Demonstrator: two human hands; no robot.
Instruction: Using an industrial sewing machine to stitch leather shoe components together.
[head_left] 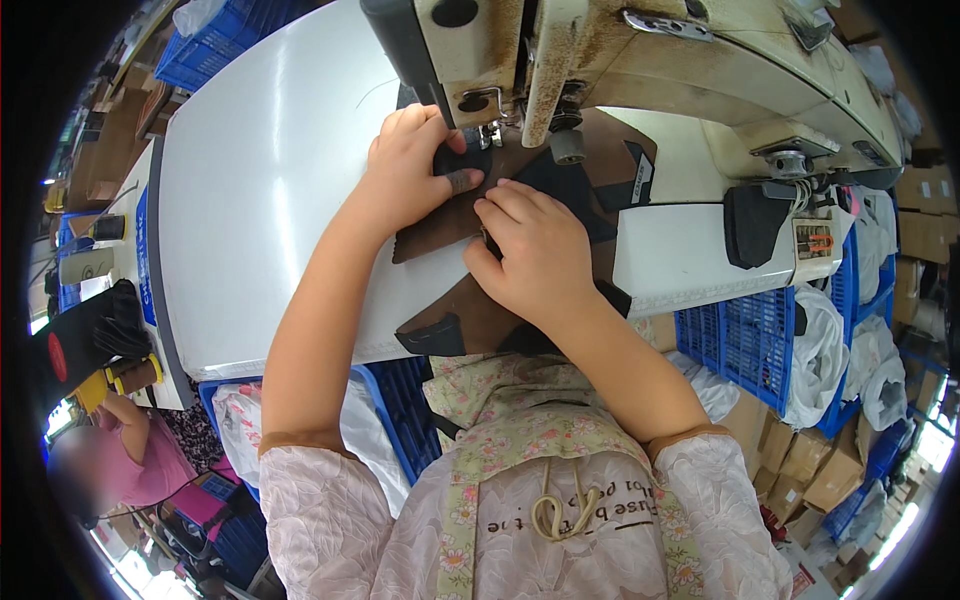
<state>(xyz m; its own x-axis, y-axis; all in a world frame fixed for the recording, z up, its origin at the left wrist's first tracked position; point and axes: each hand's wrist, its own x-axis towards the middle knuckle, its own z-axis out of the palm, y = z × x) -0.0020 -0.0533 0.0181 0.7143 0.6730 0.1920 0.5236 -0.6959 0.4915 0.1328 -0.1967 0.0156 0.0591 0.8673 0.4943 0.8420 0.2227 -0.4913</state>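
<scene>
A sewing machine (610,70) stands over the white table, its metal presser foot (489,134) resting close to a dark fabric patch (452,160). The patch lies on brown fabric (425,238). My left hand (410,172) holds the patch just left of the foot, index fingertip and thumb on it with a gap between them; a greyish wrap circles the thumb. My right hand (535,250) has its fingers curled together on the brown fabric's near edge, closed on it. More brown fabric with black pieces (432,336) hangs at the table's near edge, partly behind my right forearm.
The white table (260,200) stretches left. A black pouch-shaped piece (755,225) lies on its right end. Blue crates (735,340) with white bags stand below right, another blue crate (400,400) below left. A person in pink (150,455) sits at the far left.
</scene>
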